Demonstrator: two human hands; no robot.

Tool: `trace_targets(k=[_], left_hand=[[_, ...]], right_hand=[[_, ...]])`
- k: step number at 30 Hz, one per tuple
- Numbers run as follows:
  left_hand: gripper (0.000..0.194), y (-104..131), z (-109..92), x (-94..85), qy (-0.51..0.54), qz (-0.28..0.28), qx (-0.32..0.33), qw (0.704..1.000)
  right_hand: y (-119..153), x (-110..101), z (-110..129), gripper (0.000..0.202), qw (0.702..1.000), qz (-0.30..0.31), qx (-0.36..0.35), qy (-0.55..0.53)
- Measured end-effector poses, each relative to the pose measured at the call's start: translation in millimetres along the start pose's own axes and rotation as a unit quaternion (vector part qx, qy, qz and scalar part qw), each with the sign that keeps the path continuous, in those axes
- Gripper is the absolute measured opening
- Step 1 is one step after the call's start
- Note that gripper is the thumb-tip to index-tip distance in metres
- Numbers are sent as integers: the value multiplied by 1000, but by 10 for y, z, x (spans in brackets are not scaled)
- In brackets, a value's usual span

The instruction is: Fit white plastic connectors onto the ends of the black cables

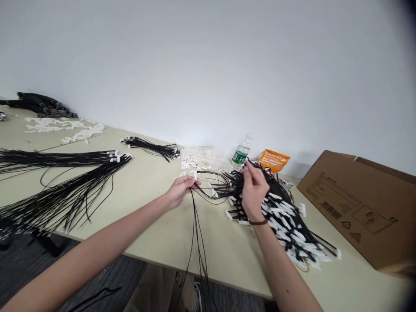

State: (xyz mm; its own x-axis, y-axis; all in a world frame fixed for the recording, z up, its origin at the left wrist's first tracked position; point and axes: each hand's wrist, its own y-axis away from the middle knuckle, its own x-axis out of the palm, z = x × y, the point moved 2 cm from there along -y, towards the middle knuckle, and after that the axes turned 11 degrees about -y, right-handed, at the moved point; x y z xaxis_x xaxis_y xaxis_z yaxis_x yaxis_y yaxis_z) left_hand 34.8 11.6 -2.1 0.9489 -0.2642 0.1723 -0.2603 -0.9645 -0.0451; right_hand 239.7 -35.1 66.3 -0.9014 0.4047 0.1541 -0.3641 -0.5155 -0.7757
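Observation:
My left hand [180,190] is closed around several thin black cables [195,212], which hang down over the table's front edge. A small white connector [195,174] shows at its fingertips. To the right, my right hand [255,190] is pinched closed above a large pile of black cables with white connectors [289,229]. What its fingertips hold, if anything, is too small to make out. Between the two hands, more loops of black cable [214,180] run from the left fingers toward the pile.
Long cable bundles [74,186] lie at left, a shorter bundle [152,147] behind. White connectors [48,125] are scattered farther back. Near the wall are a bag of small white parts [203,158], a water bottle [242,150] and an orange packet [274,160]. A cardboard box [354,208] stands right.

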Motion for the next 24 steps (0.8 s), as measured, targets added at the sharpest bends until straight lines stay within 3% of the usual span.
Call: trace_targets(k=[3,6,9,24], left_hand=[[29,-5,11,1,13,16,8,1000],[29,5,-5,14,33,29,17,999],[29,24,-38,32,42,33,26,998],[29,37,-70,52,37,34,43,998]], right_hand=[[140,125,41,16,965,152,-159,140],[265,238,45,14,923,235,-226,204],[316,281,58,13,909,251,-248,223],[308,284,96,14,906,262,-247,221]])
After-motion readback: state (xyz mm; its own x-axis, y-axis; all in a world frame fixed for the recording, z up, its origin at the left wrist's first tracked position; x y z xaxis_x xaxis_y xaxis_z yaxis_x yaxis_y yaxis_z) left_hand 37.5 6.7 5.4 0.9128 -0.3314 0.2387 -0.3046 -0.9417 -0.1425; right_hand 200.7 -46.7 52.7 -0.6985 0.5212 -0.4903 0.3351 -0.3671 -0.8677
